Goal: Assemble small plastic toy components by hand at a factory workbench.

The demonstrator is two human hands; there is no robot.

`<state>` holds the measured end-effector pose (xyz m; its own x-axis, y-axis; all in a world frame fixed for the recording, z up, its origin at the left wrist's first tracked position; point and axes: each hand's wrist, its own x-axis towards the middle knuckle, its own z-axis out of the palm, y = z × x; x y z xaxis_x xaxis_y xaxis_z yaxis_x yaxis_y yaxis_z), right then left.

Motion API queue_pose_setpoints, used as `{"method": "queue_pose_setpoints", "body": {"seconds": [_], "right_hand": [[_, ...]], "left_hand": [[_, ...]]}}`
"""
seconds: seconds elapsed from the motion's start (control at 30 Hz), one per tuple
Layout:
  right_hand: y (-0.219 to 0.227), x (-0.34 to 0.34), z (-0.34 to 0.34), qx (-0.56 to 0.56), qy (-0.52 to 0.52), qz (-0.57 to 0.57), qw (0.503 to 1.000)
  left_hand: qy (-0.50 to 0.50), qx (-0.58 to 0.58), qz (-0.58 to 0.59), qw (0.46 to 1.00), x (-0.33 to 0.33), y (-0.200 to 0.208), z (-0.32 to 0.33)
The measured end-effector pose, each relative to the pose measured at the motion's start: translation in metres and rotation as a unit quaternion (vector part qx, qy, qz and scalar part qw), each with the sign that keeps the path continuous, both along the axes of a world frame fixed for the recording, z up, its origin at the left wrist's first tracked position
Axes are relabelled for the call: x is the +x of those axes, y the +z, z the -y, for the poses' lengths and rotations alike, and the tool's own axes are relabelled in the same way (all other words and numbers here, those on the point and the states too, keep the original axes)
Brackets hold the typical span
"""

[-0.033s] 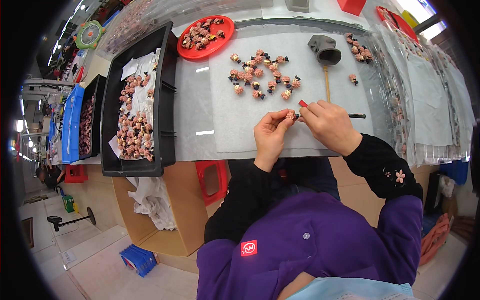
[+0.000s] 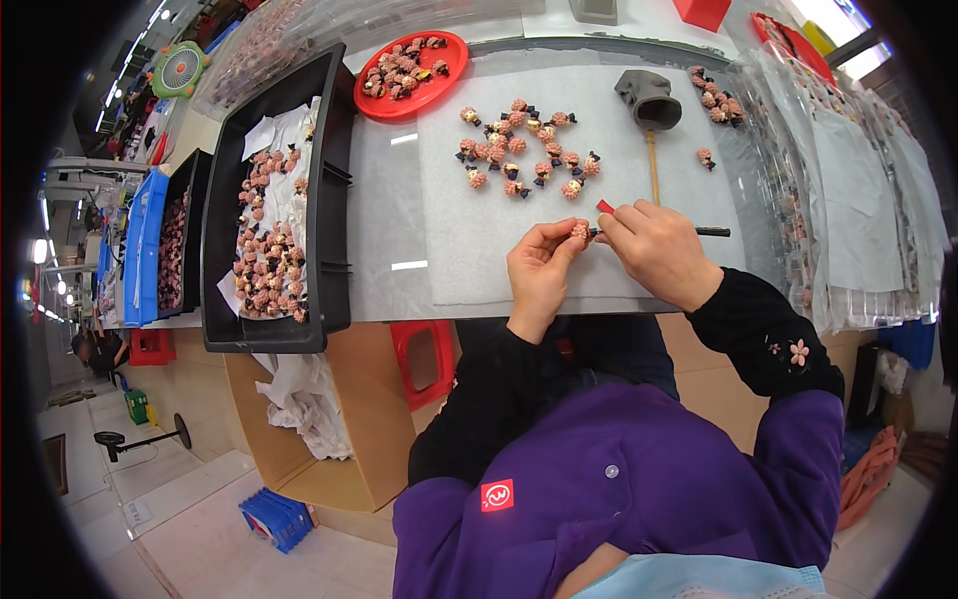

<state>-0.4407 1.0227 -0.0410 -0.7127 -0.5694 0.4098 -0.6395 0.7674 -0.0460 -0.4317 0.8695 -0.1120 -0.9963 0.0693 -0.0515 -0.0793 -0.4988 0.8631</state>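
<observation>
My left hand [image 2: 540, 270] pinches a small figurine [image 2: 580, 230] with bumpy pink hair between thumb and fingertips. In my right hand [image 2: 659, 248] is a thin black pen-like tool [image 2: 713, 232], its back end sticking out to the right and its tip side at the figurine. A small red piece [image 2: 605, 207] shows at the right fingertips; I cannot tell what it belongs to. Beyond my hands, several similar pink-haired figurines [image 2: 516, 146] with dark lower parts lie loosely on a white sheet [image 2: 479, 260].
A grey cup-like piece [image 2: 657, 112] on a wooden stick lies at the right. A red plate [image 2: 454, 62] of figurines stands far left, beside a black crate [image 2: 337, 215] holding more. Clear plastic trays [image 2: 868, 230] are stacked at the right. Below the table's left is a cardboard box [image 2: 374, 429].
</observation>
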Motion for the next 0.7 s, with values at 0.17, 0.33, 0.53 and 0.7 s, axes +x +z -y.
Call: {"method": "queue_pose_setpoints", "body": {"seconds": [0.17, 0.33, 0.53, 0.7], "right_hand": [[-0.0004, -0.0006, -0.0003, 0.015, 0.004, 0.001, 1.000], [0.0037, 0.0004, -0.0007, 0.039, 0.022, 0.000, 0.999], [0.0041, 0.0025, 0.0002, 0.028, 0.011, -0.008, 1.000], [0.0035, 0.0038, 0.0019, 0.031, -0.012, -0.015, 0.999]], "left_hand": [[0.000, -0.002, -0.001, 1.000, 0.0003, -0.0009, 0.0002], [-0.002, 0.002, 0.001, 1.000, 0.0003, 0.0010, 0.0001], [-0.001, 0.001, 0.002, 1.000, 0.0005, 0.0012, 0.0000], [-0.002, -0.002, 0.002, 1.000, 0.0005, 0.0007, 0.0000]]}}
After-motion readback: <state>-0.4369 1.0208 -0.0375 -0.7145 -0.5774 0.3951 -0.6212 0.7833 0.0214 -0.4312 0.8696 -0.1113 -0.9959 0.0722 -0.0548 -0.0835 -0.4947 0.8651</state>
